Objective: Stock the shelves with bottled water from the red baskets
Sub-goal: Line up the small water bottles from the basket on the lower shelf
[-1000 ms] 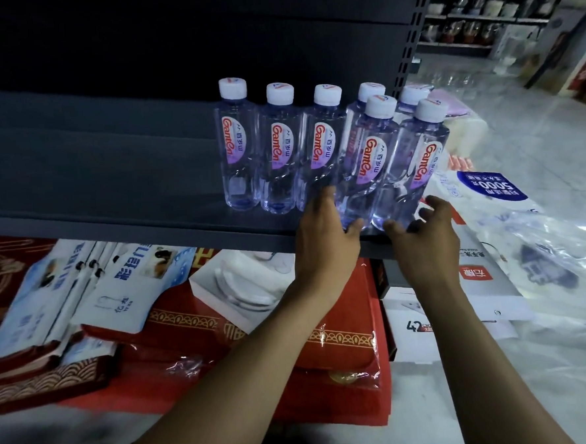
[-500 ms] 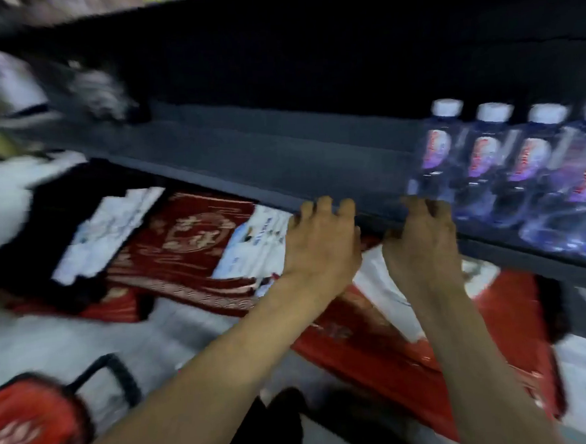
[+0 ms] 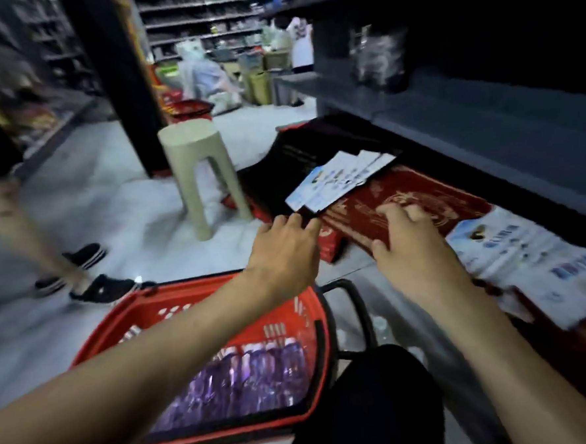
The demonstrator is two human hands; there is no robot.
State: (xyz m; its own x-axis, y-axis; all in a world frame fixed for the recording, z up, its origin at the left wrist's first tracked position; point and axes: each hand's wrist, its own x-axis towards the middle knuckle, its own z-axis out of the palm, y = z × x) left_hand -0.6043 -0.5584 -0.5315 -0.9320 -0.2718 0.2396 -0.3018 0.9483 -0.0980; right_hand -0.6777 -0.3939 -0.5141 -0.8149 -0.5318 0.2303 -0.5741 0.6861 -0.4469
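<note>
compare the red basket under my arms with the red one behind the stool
The near basket sits close in front and shows rows of purple-labelled bottles; the far basket stands beyond the stool, its contents out of sight. The near basket looks large in frame, the far basket small. Both are red.

I see a shop aisle. There is dark shelving (image 3: pixel 467 122) alongside, stocked racks (image 3: pixel 200 18) behind, a red shopping basket (image 3: pixel 135 305) on the floor.
</note>
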